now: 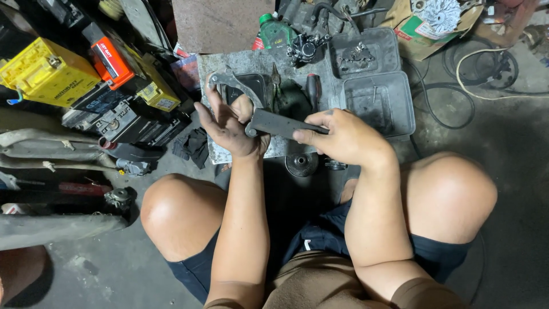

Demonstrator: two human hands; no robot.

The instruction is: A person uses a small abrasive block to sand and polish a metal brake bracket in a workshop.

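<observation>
left hand point(231, 123) grip - closed on wrench point(240, 94) | right hand point(343, 137) - closed on handle point(283, 125)

Both hands raised, left point(231, 123) open-fingered, right point(340, 137) gripping

Grey metal tool point(269, 117); yellow battery point(48, 71); green bottle point(274, 31); navy shorts point(320, 240).

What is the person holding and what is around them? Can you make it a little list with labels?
left hand: holds the metal jaw end of a large hooked wrench
right hand: grips the wrench's dark handle
work surface: grey slab on the floor
nearby: open grey plastic case, green bottle, yellow batteries, round metal pulley
</observation>
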